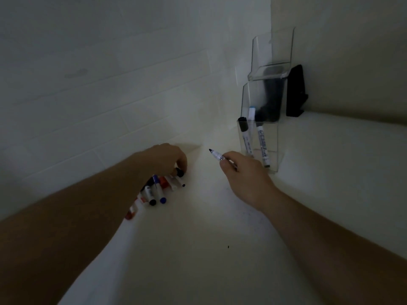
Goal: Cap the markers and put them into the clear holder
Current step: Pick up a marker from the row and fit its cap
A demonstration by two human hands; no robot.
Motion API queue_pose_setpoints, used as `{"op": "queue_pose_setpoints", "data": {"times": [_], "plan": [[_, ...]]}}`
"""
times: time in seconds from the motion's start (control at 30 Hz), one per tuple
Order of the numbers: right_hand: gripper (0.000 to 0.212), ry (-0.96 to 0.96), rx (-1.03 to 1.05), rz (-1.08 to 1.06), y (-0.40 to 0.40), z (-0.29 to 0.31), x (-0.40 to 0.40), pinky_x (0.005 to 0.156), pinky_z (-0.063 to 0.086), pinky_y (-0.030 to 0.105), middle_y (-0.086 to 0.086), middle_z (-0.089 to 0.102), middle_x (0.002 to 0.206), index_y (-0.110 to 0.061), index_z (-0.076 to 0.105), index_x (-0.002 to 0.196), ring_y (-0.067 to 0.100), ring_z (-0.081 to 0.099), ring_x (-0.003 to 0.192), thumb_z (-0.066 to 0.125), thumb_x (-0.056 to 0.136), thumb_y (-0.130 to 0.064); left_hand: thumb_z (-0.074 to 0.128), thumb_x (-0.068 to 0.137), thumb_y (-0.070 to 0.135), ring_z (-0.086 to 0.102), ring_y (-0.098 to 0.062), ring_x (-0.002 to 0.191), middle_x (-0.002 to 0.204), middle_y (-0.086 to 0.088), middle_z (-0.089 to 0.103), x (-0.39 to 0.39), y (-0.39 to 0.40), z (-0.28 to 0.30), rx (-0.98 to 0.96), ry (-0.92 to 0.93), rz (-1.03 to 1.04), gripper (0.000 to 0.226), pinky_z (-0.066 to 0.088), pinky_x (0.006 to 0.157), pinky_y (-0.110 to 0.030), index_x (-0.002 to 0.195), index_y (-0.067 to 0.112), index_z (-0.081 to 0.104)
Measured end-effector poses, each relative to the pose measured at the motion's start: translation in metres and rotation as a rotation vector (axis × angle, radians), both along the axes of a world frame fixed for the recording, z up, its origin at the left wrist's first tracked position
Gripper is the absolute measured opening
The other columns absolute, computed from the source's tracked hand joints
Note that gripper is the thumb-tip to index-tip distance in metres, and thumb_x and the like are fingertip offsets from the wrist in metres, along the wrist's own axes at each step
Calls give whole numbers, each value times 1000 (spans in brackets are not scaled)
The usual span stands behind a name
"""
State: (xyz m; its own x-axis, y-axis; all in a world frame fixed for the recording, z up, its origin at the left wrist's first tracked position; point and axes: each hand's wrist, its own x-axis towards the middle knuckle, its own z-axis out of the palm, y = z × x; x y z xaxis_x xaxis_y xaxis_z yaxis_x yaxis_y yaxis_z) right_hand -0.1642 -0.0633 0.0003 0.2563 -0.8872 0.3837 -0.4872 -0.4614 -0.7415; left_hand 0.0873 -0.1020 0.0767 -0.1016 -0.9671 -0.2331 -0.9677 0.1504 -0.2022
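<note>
My right hand [244,175] grips an uncapped white marker [217,155], its dark tip pointing up and to the left. My left hand [168,158] reaches down onto a black cap [180,172] at the far end of a pile of markers and caps [154,190], fingers pinched around it. The pile holds several white markers with black, blue and red ends. A clear tiered holder [271,137] stands to the right of my right hand. In its front pocket stand two capped markers, one black-capped [244,133] and one white-capped [262,139].
A black object [296,93] leans against the wall behind the holder, and another dark item sits in the holder's middle pocket [271,100]. The white counter [198,249] meets tiled walls in a corner. A small dark speck [228,246] lies on the counter.
</note>
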Motion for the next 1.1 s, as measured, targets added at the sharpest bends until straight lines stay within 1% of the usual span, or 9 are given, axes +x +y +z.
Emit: {"op": "queue_pose_setpoints", "data": {"times": [0.17, 0.23, 0.3, 0.47, 0.63, 0.77, 0.9, 1.03, 1.1], "plan": [[24, -44, 6, 18, -3, -2, 0, 53, 37, 29, -4, 53, 63, -30, 64, 101, 8, 46, 54, 43, 105, -42, 60, 96, 21, 55, -3, 84, 105, 11, 62, -9, 17, 5, -96, 177, -1, 14, 42, 71, -17, 101, 32, 66], [25, -66, -11, 25, -2, -2, -1, 52, 35, 26, -6, 51, 59, -31, 65, 95, 8, 45, 52, 47, 102, -47, 55, 99, 17, 60, 0, 78, 96, 13, 66, -20, 39, 4, -149, 507, 66, 13, 47, 65, -11, 102, 26, 65], [30, -54, -24, 20, 0, 0, 0, 52, 34, 23, -8, 54, 58, -32, 67, 92, 6, 49, 53, 50, 98, -56, 55, 99, 12, 69, -11, 82, 93, 9, 74, -28, 64, -6, -179, 829, 106, 17, 58, 69, -26, 101, 27, 63], [43, -10, -142, 70, 1, 0, 2, 56, 42, 32, -1, 61, 63, -21, 68, 76, 13, 57, 59, 58, 92, -59, 71, 90, 9, 68, 2, 88, 97, 14, 74, -41, 111, -52, -523, 1232, 226, 23, 51, 80, -19, 106, 25, 70], [37, 89, -276, 130, -2, -2, 7, 56, 41, 29, -4, 55, 57, -27, 61, 66, 11, 55, 58, 60, 95, -50, 75, 86, 14, 66, 11, 90, 96, 24, 71, -37, 117, -59, -685, 1164, 242, 22, 49, 84, -10, 102, 29, 73], [43, 172, -345, 129, -6, -5, 7, 62, 47, 35, -4, 56, 58, -25, 63, 69, 10, 54, 59, 53, 96, -56, 74, 87, 13, 66, 2, 99, 105, 18, 72, -36, 116, -62, -637, 1067, 182, 28, 50, 93, -19, 109, 31, 73], [45, 151, -324, 145, -3, -4, 7, 64, 49, 36, -6, 63, 63, -29, 69, 75, 8, 58, 62, 47, 92, -63, 75, 87, 16, 62, -1, 98, 106, 16, 68, -37, 114, -63, -646, 974, 154, 31, 42, 87, -7, 115, 30, 72], [36, 220, -377, 174, -2, -6, 8, 60, 43, 33, -9, 53, 58, -45, 48, 61, 7, 52, 60, 46, 94, -61, 76, 85, 15, 63, -7, 99, 103, 15, 69, -40, 114, -66, -650, 955, 76, 29, 48, 91, -21, 111, 29, 74], [32, 234, -394, 185, -3, -8, 9, 61, 39, 28, -12, 55, 61, -52, 44, 63, 5, 52, 63, 45, 93, -60, 76, 86, 16, 61, -6, 97, 100, 18, 66, -40, 113, -67, -658, 910, 45, 28, 44, 88, -16, 111, 28, 74]]}}
